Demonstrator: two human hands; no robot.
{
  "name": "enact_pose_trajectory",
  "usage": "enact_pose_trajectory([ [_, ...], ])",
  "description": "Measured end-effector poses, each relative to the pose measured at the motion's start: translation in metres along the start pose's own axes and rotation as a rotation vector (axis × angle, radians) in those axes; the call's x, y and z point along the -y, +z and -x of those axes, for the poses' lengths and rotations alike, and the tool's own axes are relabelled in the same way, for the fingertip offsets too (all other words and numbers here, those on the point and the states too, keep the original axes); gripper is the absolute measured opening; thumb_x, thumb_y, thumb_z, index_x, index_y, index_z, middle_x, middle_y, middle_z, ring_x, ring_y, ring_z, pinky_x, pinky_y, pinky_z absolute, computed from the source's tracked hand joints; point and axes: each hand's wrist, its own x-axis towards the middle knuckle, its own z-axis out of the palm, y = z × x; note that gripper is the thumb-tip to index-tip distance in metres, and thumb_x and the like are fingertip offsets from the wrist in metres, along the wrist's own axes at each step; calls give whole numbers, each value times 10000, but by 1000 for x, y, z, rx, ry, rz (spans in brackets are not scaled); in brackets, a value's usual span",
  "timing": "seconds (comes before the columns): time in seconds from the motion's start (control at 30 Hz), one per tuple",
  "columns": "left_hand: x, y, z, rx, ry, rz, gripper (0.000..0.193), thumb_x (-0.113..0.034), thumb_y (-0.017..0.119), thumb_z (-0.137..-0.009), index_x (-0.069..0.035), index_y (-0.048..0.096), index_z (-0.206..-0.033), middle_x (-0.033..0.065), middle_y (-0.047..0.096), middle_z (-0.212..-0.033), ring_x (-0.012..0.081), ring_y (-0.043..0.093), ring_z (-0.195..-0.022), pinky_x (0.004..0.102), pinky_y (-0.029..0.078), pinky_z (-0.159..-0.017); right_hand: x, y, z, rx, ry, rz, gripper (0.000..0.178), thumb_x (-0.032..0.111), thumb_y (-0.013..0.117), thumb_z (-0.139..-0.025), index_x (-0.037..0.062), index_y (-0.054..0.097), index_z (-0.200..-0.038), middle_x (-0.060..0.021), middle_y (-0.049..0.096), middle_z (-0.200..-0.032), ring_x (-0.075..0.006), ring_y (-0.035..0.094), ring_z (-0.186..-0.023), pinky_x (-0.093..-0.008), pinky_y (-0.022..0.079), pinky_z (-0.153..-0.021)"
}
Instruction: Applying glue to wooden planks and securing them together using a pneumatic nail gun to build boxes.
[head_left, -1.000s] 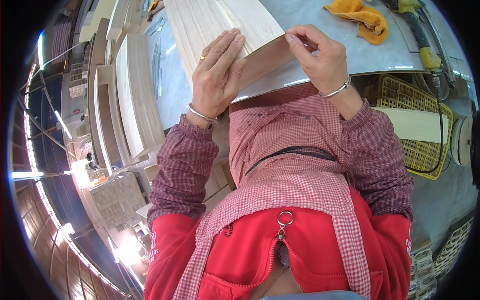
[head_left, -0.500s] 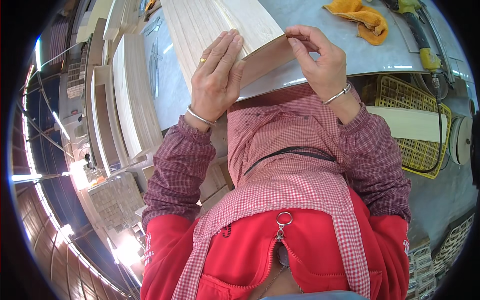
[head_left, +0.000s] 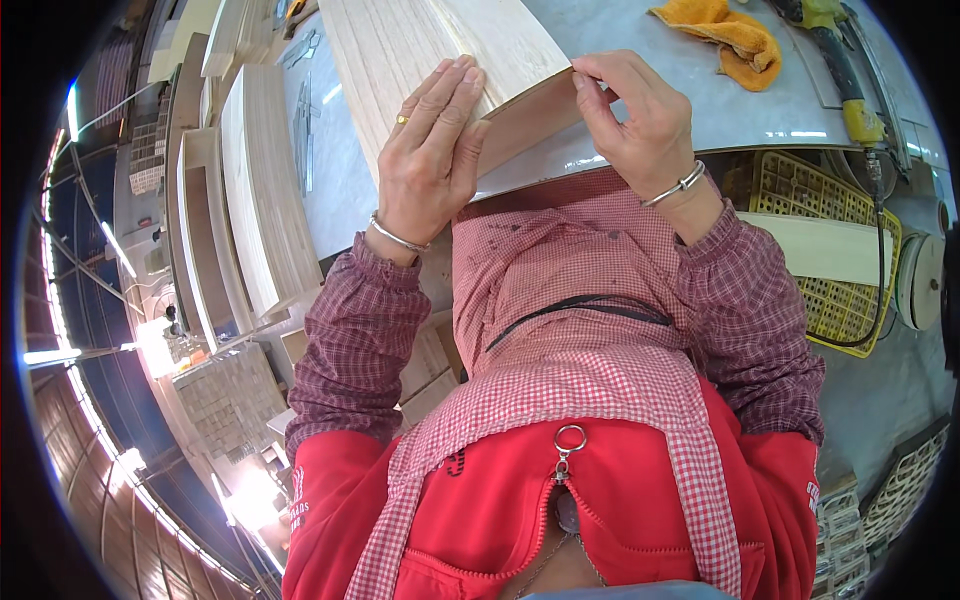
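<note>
A pale wooden box (head_left: 510, 45) with visible grain lies on the table at the top middle, its near side a smooth tan panel. My left hand (head_left: 430, 140) rests flat on its upper face, fingers stretched out together and the thumb over the near edge. At the box's right corner is my right hand (head_left: 635, 115), thumb and forefinger bent together in a pinch against the corner. Whatever sits between those fingertips, if anything, is too small or hidden to name.
An orange cloth (head_left: 735, 40) lies on the grey tabletop (head_left: 700, 110), with a yellow-green and black power tool (head_left: 845, 80) farther right. Several wooden boxes (head_left: 265, 190) stand at the left. Below the table's right edge is a yellow plastic crate (head_left: 805, 195) with a pale board (head_left: 805, 245).
Almost nothing differs. The view has shifted slightly; both hands keep their places on the box, the right one at the same corner.
</note>
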Motion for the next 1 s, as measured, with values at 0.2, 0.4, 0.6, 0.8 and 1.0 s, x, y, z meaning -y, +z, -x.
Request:
enact_pose_trajectory([
  [0.2,-2,-1,-1,10,-19,-2,399,-60,630,-836,-56,586,-1232,117,576,-1264,257,517,-1212,327,438,-996,-3,0,0,2,-49,23,226,-72,635,-733,34,630,-932,-16,644,-885,-107,525,-593,-196,451,-530],
  [0.4,0,1,1,-1,-17,3,417,-48,630,-809,-49,584,-1223,98,564,-1279,248,517,-1214,328,423,-1001,-4,2,1,-21,-76,14,233,-80,637,-724,38,629,-925,-17,643,-879,-106,523,-588,-195,444,-513],
  [0.6,0,1,0,12,-10,-11,422,-52,628,-812,-46,576,-1230,100,556,-1287,253,516,-1213,333,421,-1005,-4,-3,1,24,3,-44,229,-53,627,-771,42,647,-978,-8,658,-924,-92,553,-629,-187,466,-570],
  [0.8,-2,0,1,8,1,-18,422,-44,624,-811,-44,574,-1230,102,549,-1294,259,517,-1210,338,422,-1006,-1,-13,-1,128,289,-324,228,-7,618,-826,49,661,-1042,-3,678,-950,-81,603,-723,-178,487,-682],
  [1.0,-1,-3,3,6,-11,6,413,-34,625,-805,-43,587,-1216,102,553,-1289,257,521,-1205,335,426,-999,1,-6,-7,127,307,-513,220,22,626,-845,56,674,-1057,-9,691,-966,-82,626,-793,-176,491,-770],
])
